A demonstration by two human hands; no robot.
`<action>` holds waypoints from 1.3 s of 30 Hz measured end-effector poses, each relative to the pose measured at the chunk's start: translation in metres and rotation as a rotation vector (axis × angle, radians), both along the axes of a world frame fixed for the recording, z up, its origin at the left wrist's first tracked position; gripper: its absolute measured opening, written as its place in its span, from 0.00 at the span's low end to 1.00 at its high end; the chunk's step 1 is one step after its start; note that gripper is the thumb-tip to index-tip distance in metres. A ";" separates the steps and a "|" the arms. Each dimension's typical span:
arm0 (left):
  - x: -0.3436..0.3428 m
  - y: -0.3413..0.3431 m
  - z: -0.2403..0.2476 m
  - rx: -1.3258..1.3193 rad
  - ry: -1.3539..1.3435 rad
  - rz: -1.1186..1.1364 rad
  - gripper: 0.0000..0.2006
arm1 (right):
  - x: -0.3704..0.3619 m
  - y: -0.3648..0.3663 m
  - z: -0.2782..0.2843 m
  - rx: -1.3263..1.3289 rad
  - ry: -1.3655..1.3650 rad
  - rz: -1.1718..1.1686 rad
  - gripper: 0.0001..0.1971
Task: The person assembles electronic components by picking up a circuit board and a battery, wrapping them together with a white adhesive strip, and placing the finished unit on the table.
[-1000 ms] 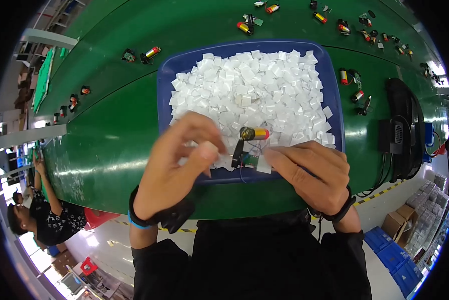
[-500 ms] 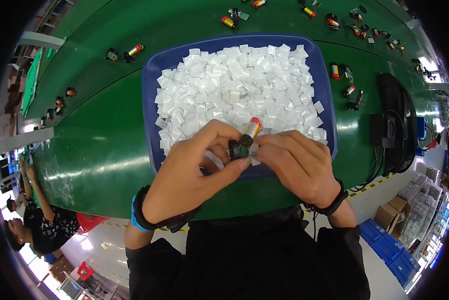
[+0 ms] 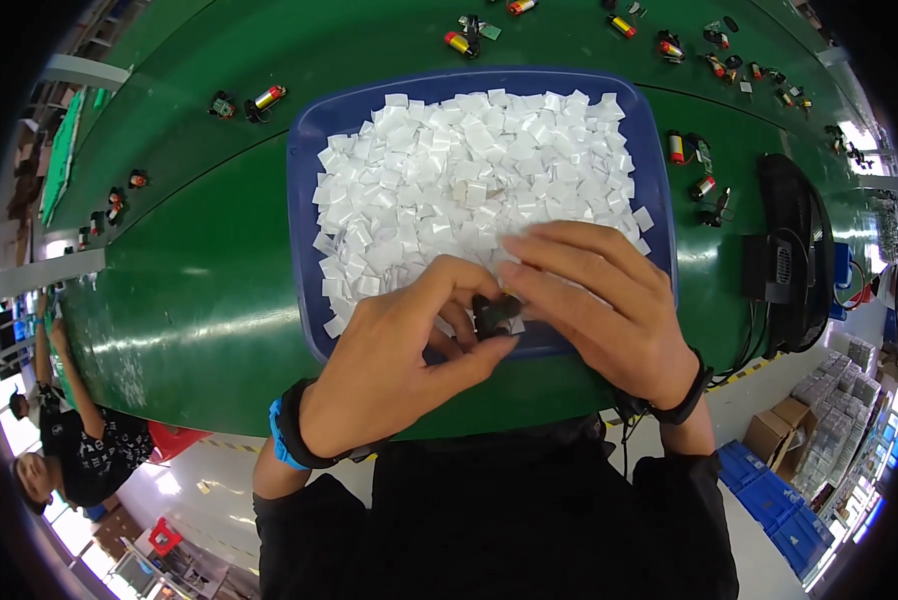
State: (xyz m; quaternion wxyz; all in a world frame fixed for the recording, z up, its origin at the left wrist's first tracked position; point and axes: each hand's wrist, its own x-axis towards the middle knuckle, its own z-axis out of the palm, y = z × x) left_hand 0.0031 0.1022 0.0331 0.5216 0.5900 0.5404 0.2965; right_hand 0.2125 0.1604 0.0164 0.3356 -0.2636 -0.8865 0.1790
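Observation:
In front of me, my left hand [image 3: 399,340] pinches a small electronic assembly [image 3: 489,316] with a black part and a dark circuit board between thumb and fingers. My right hand [image 3: 609,305] reaches over it from the right, fingers stretched out and the fingertips blurred. Its fingers hide most of the assembly's cylindrical battery, and whether they touch it I cannot tell. Both hands are above the near side of a blue plastic tray [image 3: 302,270]. Small white square pieces [image 3: 419,180] with a slight shine fill the tray in a loose heap.
Similar battery-and-board assemblies lie on the green table [image 3: 199,290], including one at the far left [image 3: 267,98] and one right of the tray [image 3: 677,148]. A black device with cables [image 3: 769,262] stands at the right. Another person [image 3: 94,445] works at the left.
My right hand has lifted and its fingers have stretched out over the assembly. The yellow battery with its red end, visible before, is now mostly covered. My left hand still grips the assembly.

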 end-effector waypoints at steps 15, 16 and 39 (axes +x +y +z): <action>-0.003 -0.008 -0.001 0.111 -0.047 -0.083 0.07 | 0.005 -0.014 0.009 -0.089 0.081 0.084 0.16; -0.005 -0.007 -0.004 0.054 -0.152 -0.080 0.06 | 0.008 -0.017 0.011 -0.089 0.006 0.077 0.16; -0.006 -0.003 0.014 -0.311 -0.337 -0.045 0.15 | -0.001 -0.029 0.020 0.047 0.063 0.005 0.12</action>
